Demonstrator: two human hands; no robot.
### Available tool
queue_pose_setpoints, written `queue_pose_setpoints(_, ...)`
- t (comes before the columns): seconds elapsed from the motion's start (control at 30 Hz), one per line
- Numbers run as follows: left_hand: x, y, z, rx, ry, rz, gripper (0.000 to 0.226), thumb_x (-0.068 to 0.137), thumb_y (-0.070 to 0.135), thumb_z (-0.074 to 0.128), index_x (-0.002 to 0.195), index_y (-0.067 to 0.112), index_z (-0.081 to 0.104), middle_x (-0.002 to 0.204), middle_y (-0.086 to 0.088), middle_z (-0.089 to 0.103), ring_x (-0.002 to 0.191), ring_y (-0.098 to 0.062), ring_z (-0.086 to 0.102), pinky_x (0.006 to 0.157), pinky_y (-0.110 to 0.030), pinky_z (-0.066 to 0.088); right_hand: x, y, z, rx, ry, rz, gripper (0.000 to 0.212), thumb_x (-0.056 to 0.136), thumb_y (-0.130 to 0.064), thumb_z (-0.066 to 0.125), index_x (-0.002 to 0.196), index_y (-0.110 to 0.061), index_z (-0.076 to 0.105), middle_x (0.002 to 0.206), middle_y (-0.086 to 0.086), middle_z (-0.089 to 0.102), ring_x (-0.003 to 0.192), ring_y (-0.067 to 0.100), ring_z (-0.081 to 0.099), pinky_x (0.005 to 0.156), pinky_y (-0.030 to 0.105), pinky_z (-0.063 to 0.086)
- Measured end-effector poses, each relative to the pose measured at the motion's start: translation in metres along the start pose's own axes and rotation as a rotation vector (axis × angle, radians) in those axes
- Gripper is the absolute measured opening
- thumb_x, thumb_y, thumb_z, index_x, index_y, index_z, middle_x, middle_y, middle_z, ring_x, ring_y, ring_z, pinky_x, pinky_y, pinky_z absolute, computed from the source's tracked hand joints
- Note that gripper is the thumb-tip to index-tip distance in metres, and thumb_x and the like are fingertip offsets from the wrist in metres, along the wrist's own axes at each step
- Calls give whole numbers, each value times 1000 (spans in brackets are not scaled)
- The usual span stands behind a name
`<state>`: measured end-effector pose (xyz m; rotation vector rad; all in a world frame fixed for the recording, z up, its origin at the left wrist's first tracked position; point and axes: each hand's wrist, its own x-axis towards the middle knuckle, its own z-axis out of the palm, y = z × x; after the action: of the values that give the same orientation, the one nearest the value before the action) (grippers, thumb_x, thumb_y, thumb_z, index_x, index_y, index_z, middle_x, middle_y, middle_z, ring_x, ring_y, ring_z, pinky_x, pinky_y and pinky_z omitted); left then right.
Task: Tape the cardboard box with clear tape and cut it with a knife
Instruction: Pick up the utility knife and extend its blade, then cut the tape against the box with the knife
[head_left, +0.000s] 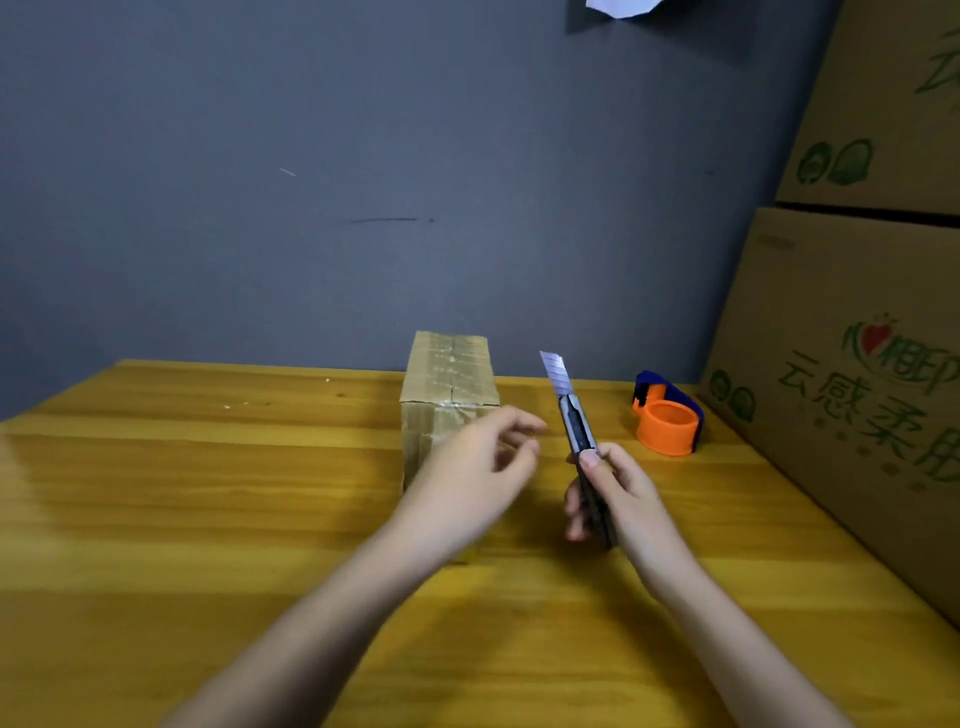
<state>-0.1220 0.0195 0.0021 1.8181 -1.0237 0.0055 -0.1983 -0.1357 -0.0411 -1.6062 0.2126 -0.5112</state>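
A narrow cardboard box lies lengthwise on the wooden table, with glossy clear tape along its top seam. My right hand grips a dark utility knife held upright, its segmented blade extended and pointing up to the right of the box. My left hand hovers in front of the box's near end, fingers apart and holding nothing. An orange and blue tape dispenser sits on the table to the right of the knife.
Large printed cardboard cartons are stacked along the table's right edge. A grey wall stands right behind the table. A white paper scrap hangs at the top.
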Motion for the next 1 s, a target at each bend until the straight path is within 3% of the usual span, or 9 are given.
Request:
queue_pose_setpoints(0.17, -15, -35, -45, -150, 160, -106, 38, 89, 15, 59, 118, 36, 45, 93, 2, 64, 90, -18, 66, 84, -38, 53, 1, -9, 15, -166, -50, -36, 12, 97, -20, 43, 94, -10, 50, 79, 5, 63, 49, 21, 59, 51, 28, 49)
queue_pose_setpoints(0.33, -23, -61, -56, -76, 30, -239, 76, 85, 32, 64, 138, 51, 13, 100, 1, 62, 91, -16, 63, 88, -31, 48, 6, -17, 21, -361, -58, -80, 13, 97, -20, 45, 107, -20, 53, 71, 4, 60, 50, 16, 54, 52, 31, 46)
queue_pose_setpoints(0.43, -18, -62, -55, -114, -110, -250, 93, 82, 37, 67, 142, 55, -2, 115, 13, 53, 103, -8, 59, 94, -30, 45, 10, -23, 21, -671, -77, -161, 13, 96, -33, 44, 107, -32, 50, 69, -2, 61, 52, 14, 57, 53, 36, 49)
queue_pose_setpoints(0.5, -13, -60, -53, -177, -148, -240, 95, 82, 33, 67, 143, 52, -3, 124, 23, 40, 102, -3, 58, 87, -17, 45, 11, -30, 19, -1033, -110, -238, 18, 96, -42, 39, 112, -36, 44, 76, -5, 64, 62, 15, 61, 57, 38, 51)
queue_pose_setpoints(0.57, -9, -58, -51, -228, -153, -231, 94, 83, 25, 68, 143, 51, 0, 126, 21, 43, 83, 4, 61, 70, -8, 47, 12, -38, 17, -1299, -113, -343, 26, 97, -45, 33, 119, -35, 39, 91, -8, 64, 73, 16, 63, 58, 35, 50)
queue_pose_setpoints(0.63, -8, -60, -52, -247, -164, -237, 95, 83, 23, 69, 143, 51, 1, 99, 3, 63, 63, 1, 60, 58, -11, 46, 11, -43, 16, -1422, -115, -460, 30, 97, -46, 31, 123, -33, 39, 103, -9, 64, 81, 17, 65, 56, 28, 45)
queue_pose_setpoints(0.7, -8, -63, -53, -253, -178, -262, 99, 81, 25, 71, 142, 53, -1, 77, -4, 69, 65, -12, 60, 57, -23, 51, 8, -45, 15, -1487, -129, -558, 32, 97, -46, 31, 123, -31, 41, 107, -9, 65, 83, 16, 67, 54, 26, 42)
queue_pose_setpoints(0.83, -7, -64, -53, -231, -203, -289, 105, 79, 25, 73, 142, 51, -7, 94, -22, 72, 75, -23, 65, 64, -36, 54, 3, -43, 13, -1611, -119, -698, 32, 93, -46, 29, 111, -29, 49, 89, -8, 68, 65, 13, 66, 41, 24, 35)
queue_pose_setpoints(1.0, -4, -67, -52, -233, -223, -299, 106, 80, 23, 72, 144, 46, -10, 94, -17, 73, 70, -18, 65, 60, -31, 54, 1, -44, 11, -1712, -71, -758, 23, 89, -42, 42, 99, -25, 56, 73, -6, 65, 50, 13, 60, 37, 21, 24)
